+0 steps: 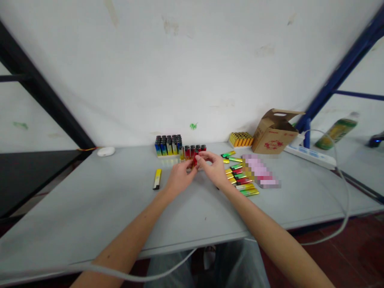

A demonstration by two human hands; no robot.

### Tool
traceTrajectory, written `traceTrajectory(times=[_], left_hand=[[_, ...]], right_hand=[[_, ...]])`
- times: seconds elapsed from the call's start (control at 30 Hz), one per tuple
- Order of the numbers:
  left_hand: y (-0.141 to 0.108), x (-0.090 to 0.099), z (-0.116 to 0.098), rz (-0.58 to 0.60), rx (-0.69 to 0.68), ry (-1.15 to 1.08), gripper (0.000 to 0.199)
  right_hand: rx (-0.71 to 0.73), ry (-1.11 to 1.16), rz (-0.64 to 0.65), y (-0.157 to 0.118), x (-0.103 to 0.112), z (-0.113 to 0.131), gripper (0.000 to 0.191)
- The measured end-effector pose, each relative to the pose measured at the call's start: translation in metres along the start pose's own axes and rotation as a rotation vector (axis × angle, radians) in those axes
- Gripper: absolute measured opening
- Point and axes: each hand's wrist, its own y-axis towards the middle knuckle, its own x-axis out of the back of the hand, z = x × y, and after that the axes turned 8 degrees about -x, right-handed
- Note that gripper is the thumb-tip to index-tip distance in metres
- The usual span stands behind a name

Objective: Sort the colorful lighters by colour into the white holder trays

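Note:
My left hand (180,174) and my right hand (214,167) meet at the middle of the table, their fingers closed around a red lighter (195,157). Just behind them stands a row of upright red lighters (187,152), partly covered by my fingers. To the left of that row, a block of blue and yellow lighters (168,146) stands upright in a tray. One yellow lighter (157,178) lies alone left of my left hand. Several green, yellow and red lighters (240,176) lie flat beside my right hand.
A tray of orange batteries or similar cylinders (241,139) stands by the wall near an open cardboard box (273,134). A pixelated pink item (260,170), a power strip (312,157) and a bottle (337,131) are on the right. A white case (106,151) lies far left. A pale cable (348,196) crosses the table's right side.

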Motion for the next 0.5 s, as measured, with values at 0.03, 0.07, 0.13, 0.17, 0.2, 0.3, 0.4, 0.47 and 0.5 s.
traceTrajectory(times=[0.03, 0.07, 0.13, 0.17, 0.2, 0.3, 0.4, 0.47, 0.5], left_hand=[[0.0008, 0.0003, 0.0004, 0.015, 0.008, -0.074, 0.026], [0.0015, 0.0004, 0.0007, 0.026, 0.016, -0.141, 0.027], [0.0027, 0.0006, 0.0009, 0.033, 0.032, -0.234, 0.027], [0.0031, 0.0007, 0.0008, 0.032, 0.037, -0.261, 0.027], [0.0032, 0.0009, 0.0007, 0.031, 0.039, -0.277, 0.027], [0.0029, 0.0015, -0.0005, 0.041, 0.042, -0.297, 0.029], [0.0021, 0.0016, -0.0019, 0.057, 0.031, -0.329, 0.031], [0.0017, 0.0010, -0.0022, 0.066, 0.024, -0.339, 0.032], [0.0015, 0.0005, -0.0020, 0.070, 0.024, -0.333, 0.032]], right_hand=[[0.041, -0.022, -0.012, 0.0010, 0.0020, 0.0000, 0.024], [0.080, -0.041, -0.026, 0.0021, 0.0043, -0.0001, 0.023], [0.148, -0.073, -0.034, 0.0043, 0.0084, -0.0004, 0.022], [0.177, -0.084, -0.027, 0.0053, 0.0099, -0.0006, 0.022], [0.200, -0.091, -0.015, 0.0060, 0.0110, -0.0008, 0.022], [0.224, -0.105, 0.006, 0.0064, 0.0116, -0.0006, 0.021], [0.221, -0.122, 0.020, 0.0050, 0.0100, -0.0002, 0.021], [0.228, -0.129, 0.026, 0.0040, 0.0091, 0.0000, 0.020], [0.233, -0.131, 0.026, 0.0037, 0.0088, 0.0001, 0.020]])
